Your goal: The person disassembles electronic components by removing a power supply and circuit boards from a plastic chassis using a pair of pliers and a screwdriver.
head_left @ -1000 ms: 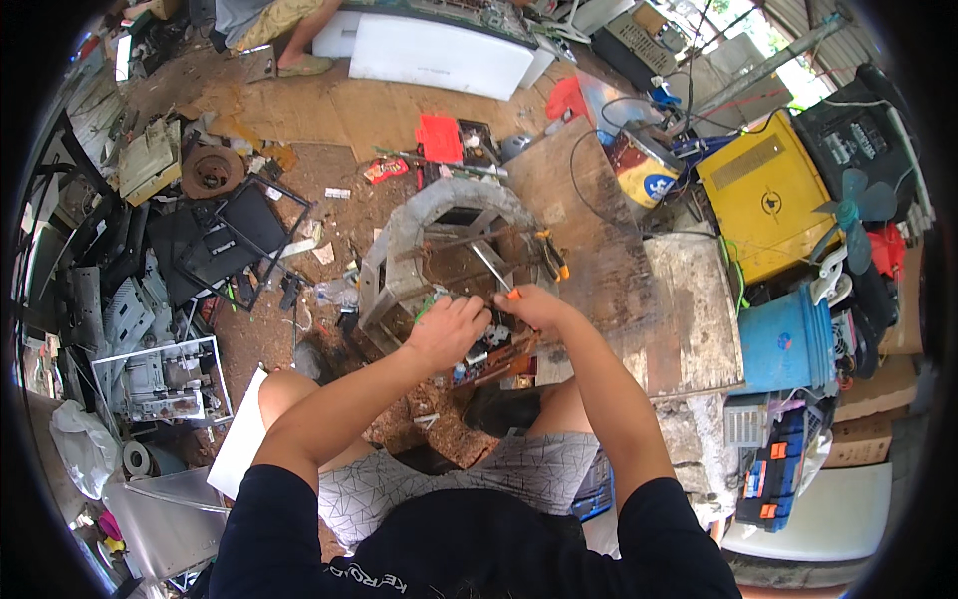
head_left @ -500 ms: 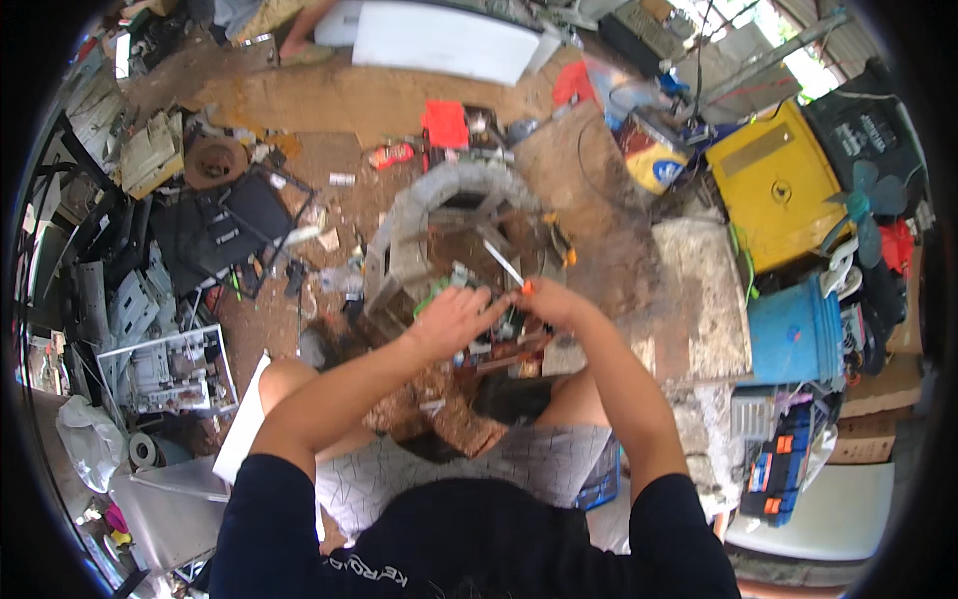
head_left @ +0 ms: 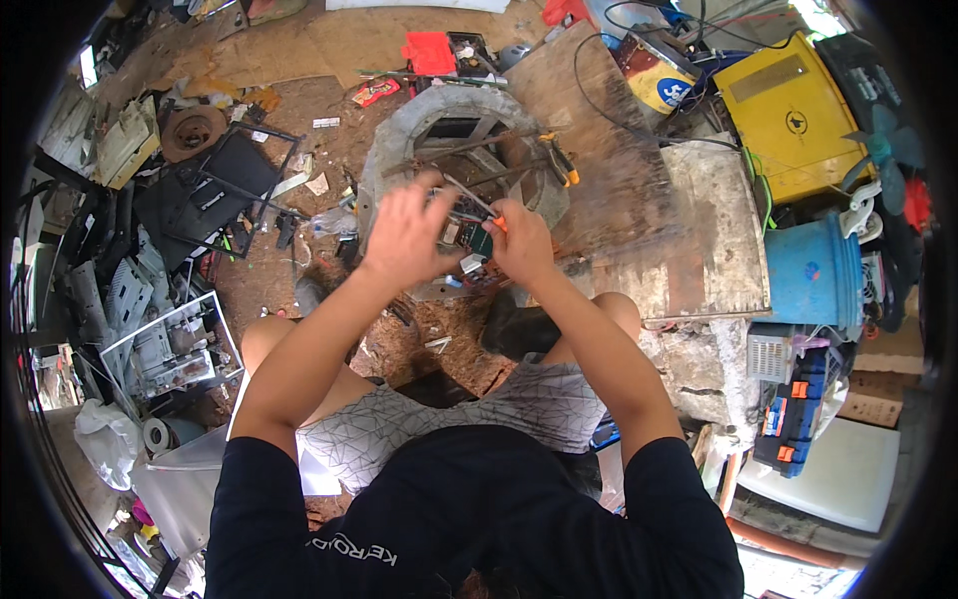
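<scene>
My right hand (head_left: 523, 246) is closed around the orange handle of a screwdriver (head_left: 471, 196), whose thin metal shaft points away and to the left. To its left, my left hand (head_left: 407, 232) has its fingers apart, slightly smeared by motion, with nothing seen in it. Between the hands lies a dark green circuit board (head_left: 479, 242) with small metal parts, partly hidden by them. The board is at the near side of a grey, many-sided ring frame (head_left: 384, 135) with bars across its opening. Pliers with orange-and-black handles (head_left: 566, 163) rest on the ring's right side.
Wooden boards (head_left: 609, 150) lie right of the ring, with a yellow box (head_left: 788, 110) and a blue bucket (head_left: 810, 275) beyond. Dark panels and scrap frames (head_left: 170, 344) crowd the left. An open red case (head_left: 429, 54) stands behind the ring.
My left hand has come away from my right hand and spread its fingers. The screwdriver stays in my right hand. The whole view has shifted, with the ring appearing higher.
</scene>
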`<state>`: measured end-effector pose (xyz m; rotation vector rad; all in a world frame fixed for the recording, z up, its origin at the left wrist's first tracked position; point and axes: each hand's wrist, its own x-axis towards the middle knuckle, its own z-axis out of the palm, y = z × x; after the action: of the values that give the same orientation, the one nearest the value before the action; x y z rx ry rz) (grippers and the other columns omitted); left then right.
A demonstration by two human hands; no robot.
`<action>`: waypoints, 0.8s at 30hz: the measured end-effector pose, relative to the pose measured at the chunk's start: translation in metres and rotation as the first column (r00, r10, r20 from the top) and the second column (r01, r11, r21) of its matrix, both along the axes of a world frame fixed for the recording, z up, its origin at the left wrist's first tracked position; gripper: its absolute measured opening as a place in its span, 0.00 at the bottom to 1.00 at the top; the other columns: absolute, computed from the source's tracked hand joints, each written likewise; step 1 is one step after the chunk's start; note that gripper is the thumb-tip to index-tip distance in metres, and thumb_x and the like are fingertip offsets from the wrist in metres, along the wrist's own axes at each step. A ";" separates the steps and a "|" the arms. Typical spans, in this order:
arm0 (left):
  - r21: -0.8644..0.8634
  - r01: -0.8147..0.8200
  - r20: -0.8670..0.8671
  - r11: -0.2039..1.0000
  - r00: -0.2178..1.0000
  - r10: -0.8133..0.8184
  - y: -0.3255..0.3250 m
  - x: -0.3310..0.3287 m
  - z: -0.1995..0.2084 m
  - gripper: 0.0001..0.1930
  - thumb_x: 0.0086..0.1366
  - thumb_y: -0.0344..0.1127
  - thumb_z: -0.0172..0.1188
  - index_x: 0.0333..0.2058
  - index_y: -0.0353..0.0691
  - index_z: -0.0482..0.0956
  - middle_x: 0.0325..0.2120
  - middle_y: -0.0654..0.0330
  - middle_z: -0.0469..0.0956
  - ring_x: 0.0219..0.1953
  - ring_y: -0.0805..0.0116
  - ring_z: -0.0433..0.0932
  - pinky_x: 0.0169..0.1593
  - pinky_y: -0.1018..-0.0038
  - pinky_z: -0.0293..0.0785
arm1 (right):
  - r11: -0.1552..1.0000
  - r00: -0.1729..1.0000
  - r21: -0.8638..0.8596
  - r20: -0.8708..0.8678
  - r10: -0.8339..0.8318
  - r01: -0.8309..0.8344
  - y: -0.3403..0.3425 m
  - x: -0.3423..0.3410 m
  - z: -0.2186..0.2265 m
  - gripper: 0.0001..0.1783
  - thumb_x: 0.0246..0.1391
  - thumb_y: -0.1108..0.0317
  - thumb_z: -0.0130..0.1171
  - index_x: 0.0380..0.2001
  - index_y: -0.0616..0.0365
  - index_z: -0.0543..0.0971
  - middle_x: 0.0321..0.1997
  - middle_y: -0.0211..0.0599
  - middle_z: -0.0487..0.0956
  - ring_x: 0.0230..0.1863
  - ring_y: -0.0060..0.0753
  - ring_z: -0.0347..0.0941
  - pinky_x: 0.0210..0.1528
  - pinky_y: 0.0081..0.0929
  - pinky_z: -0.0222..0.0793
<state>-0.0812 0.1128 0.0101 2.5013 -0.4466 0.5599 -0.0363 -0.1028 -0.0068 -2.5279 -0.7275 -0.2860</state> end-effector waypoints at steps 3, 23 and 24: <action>0.011 -0.031 -0.066 0.999 0.997 0.032 0.021 0.019 -0.004 0.53 0.36 0.48 0.78 0.62 0.44 0.60 0.61 0.51 0.60 0.61 0.50 0.62 0.65 0.52 0.55 | 0.998 0.990 0.029 0.128 0.052 -0.056 0.011 -0.010 -0.012 0.12 0.51 0.70 0.60 0.39 0.56 0.72 0.42 0.41 0.79 0.39 0.48 0.74 0.40 0.40 0.64; 0.148 -0.023 -0.582 0.989 0.807 0.106 0.000 0.026 -0.011 0.31 0.43 0.50 0.73 0.45 0.45 0.74 0.38 0.50 0.80 0.44 0.51 0.79 0.47 0.59 0.76 | 0.887 0.782 0.007 -0.475 -0.404 0.462 -0.079 -0.050 0.042 0.23 0.60 0.58 0.56 0.54 0.59 0.71 0.42 0.51 0.79 0.44 0.51 0.77 0.47 0.37 0.71; 0.152 -0.026 -0.600 0.988 0.792 0.113 0.001 0.028 -0.012 0.31 0.43 0.50 0.73 0.45 0.45 0.74 0.38 0.49 0.80 0.44 0.50 0.79 0.47 0.59 0.76 | 0.900 0.773 -0.066 -0.489 -0.405 0.431 -0.087 -0.054 0.038 0.23 0.60 0.58 0.57 0.54 0.60 0.71 0.42 0.51 0.79 0.44 0.51 0.77 0.47 0.37 0.71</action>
<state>-0.0535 0.1140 -0.0018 2.6510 -0.1400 -0.2809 -0.0907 -0.1893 0.0317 -2.5275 0.0521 0.2001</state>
